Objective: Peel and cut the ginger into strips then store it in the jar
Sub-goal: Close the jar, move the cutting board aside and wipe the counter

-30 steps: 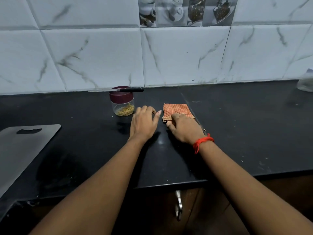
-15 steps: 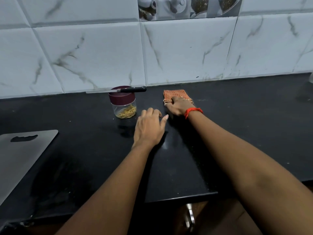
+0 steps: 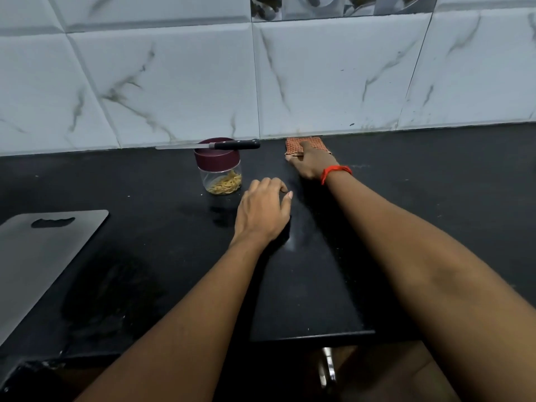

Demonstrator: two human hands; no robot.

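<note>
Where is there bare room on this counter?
Bare: black counter right of the right hand, and between the grey cutting board and left hand. Crowded: by the wall, around the maroon-lidded glass jar, black-handled knife and orange checked cloth.

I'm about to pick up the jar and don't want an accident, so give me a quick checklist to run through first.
1. Ginger strips inside jar: ok.
2. Lid on jar: ok; tightness cannot tell.
3. Knife clear of jar: not ok, it lies across the lid.
4. Left hand free: ok, rests on counter, holds nothing.
5. Right hand free: not ok, presses cloth by the wall.
</note>
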